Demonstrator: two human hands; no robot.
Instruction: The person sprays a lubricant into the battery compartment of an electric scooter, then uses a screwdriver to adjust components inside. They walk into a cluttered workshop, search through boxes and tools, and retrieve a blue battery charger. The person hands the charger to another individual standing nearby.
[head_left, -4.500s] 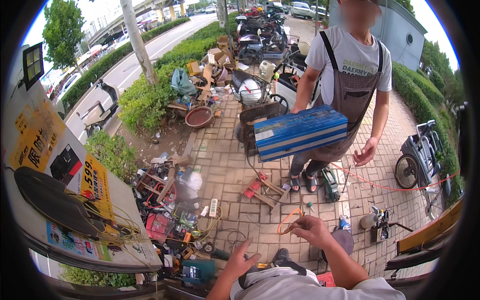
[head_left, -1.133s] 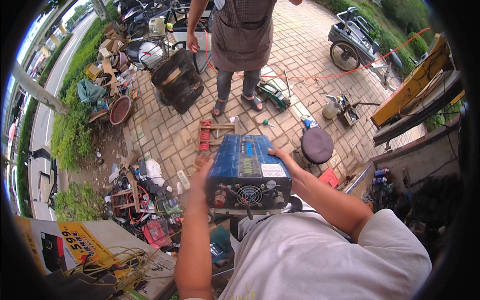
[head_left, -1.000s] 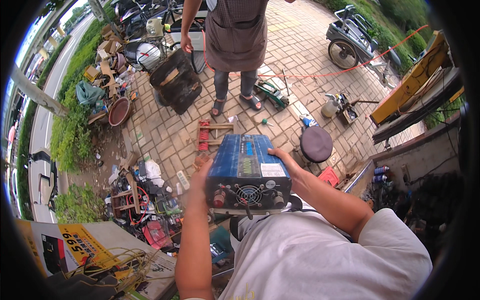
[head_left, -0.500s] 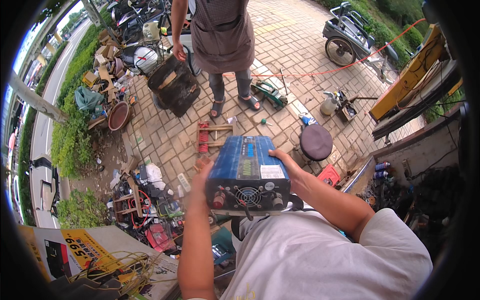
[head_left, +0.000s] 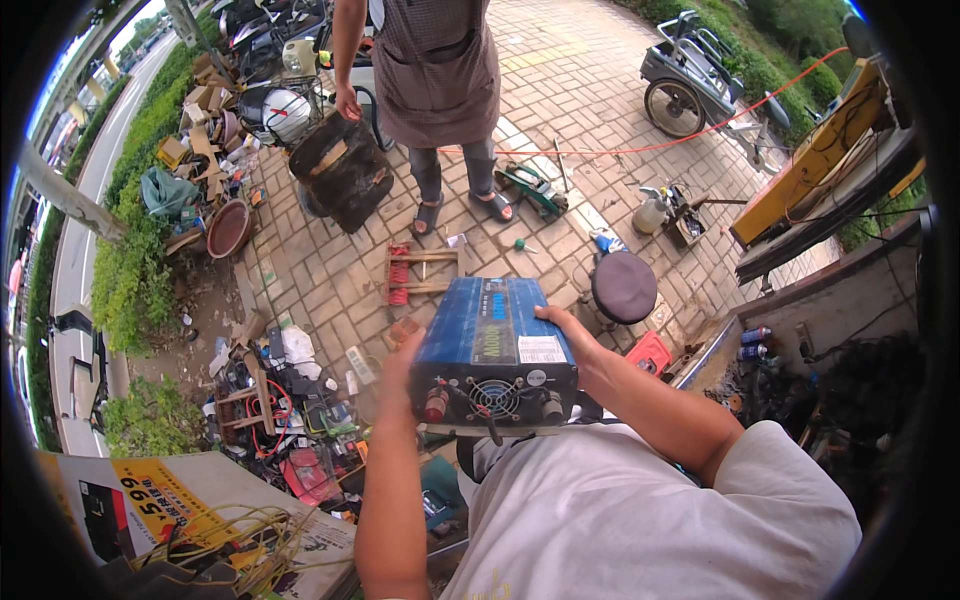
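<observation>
A blue power inverter [head_left: 470, 335] is held up in front of my body, its black end panel toward me. That panel has a round fan grille, a red terminal on the left and a dark one on the right, and a short black cable below the fan. My left hand [head_left: 402, 365] grips the left side, its fingers mostly hidden and a little blurred. My right hand [head_left: 572, 340] is wrapped round the right side, thumb on the top edge near a white label. A small stool with a dark round seat [head_left: 625, 287] stands beyond my right hand.
A person in a brown checked apron [head_left: 440, 80] stands ahead on the paving. A low wooden stool frame with red webbing [head_left: 399, 275] lies beyond the inverter. Tools and parts [head_left: 310, 440] are heaped at left. An orange cable [head_left: 640, 149] crosses toward a yellow machine frame [head_left: 800, 160].
The inverter stays between both hands, shifting only slightly lower in the picture. The surroundings have moved a little left with my view.
</observation>
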